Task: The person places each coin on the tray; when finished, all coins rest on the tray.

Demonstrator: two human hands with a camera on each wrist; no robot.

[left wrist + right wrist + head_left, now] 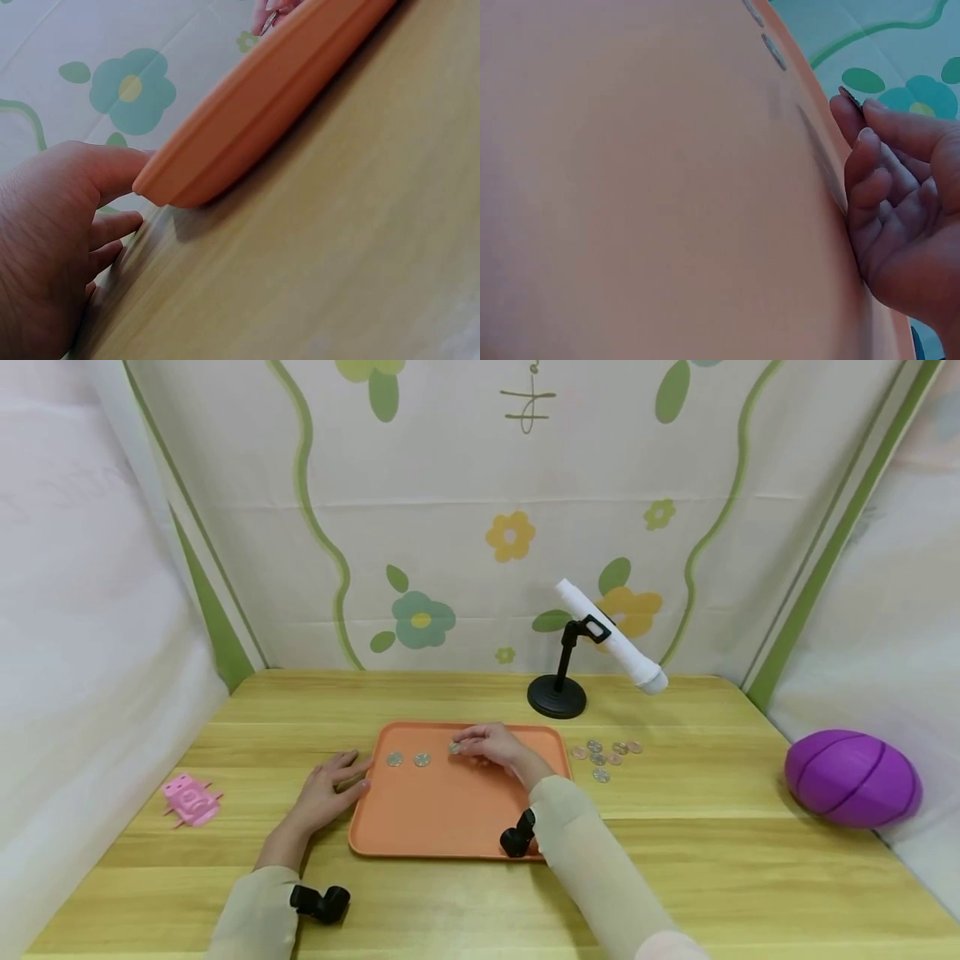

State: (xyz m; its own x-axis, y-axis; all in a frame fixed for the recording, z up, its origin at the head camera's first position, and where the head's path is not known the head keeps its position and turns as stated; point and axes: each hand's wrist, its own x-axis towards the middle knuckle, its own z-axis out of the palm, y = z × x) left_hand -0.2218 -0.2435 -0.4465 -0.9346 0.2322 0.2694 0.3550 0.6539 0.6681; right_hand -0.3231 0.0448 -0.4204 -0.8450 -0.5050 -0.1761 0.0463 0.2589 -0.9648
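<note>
An orange tray lies on the wooden table. Two silver coins, a left one and a right one, lie flat in a row near its far side. My right hand is over the tray, to the right of that row, and pinches another coin between thumb and fingers. At the tray's left edge rests my left hand; in the left wrist view the thumb touches the rim, while the other fingers are on the table beside it.
Several silver and copper coins lie right of the tray. Behind them, a white microphone leans in a black stand. A purple ball sits at the right, a pink toy at the left. A flowered cloth hangs behind.
</note>
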